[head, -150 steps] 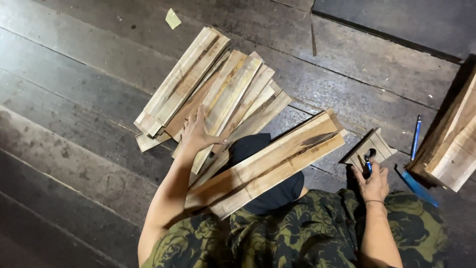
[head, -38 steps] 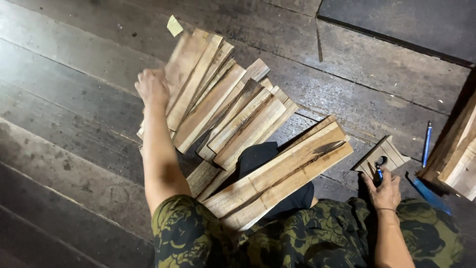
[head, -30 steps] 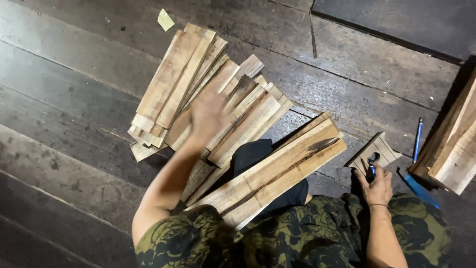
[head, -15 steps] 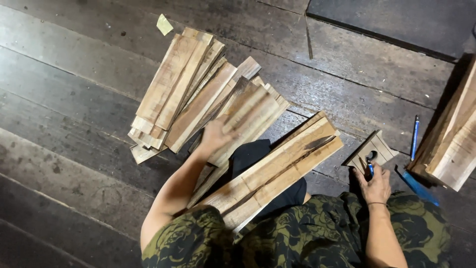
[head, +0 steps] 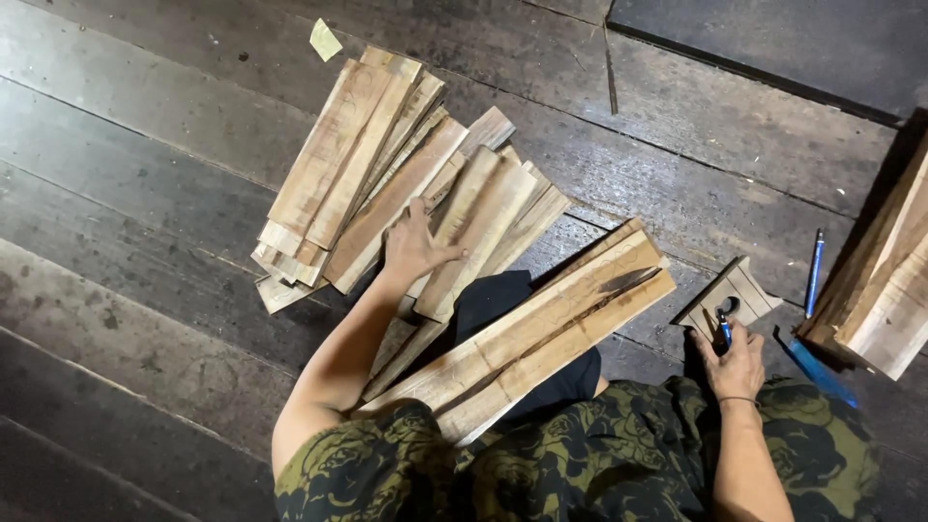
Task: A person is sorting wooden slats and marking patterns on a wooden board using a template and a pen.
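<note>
Left hand: the left hand (head: 414, 246) lies flat, fingers spread wide, on the fanned pile of pale, flat wooden slats (head: 387, 184); it grips nothing.
Slat pile: it sits on the dark wooden plank floor (head: 126, 193), far and left of the person's knees, the slats overlapping and slanting toward the far right.
Lap boards: two longer pale wooden boards (head: 541, 333) rest side by side across the lap in camouflage-patterned green trousers (head: 580, 464), one end reaching right and far, the near end over the left knee.
Right hand: the right hand (head: 737, 362) is closed around a small dark-handled tool with a blue grip (head: 723, 327), held over a small square wooden block (head: 727, 298) on the floor to the right.
Right edge: a blue pen (head: 814, 274) lies on the floor just left of a stack of pale wooden planks (head: 884, 290); a flat blue tool (head: 814, 358) lies near that stack.
Far floor: a small yellowish paper scrap (head: 325, 40) lies beyond the slat pile.
Containers: I cannot tell of any holding things.
</note>
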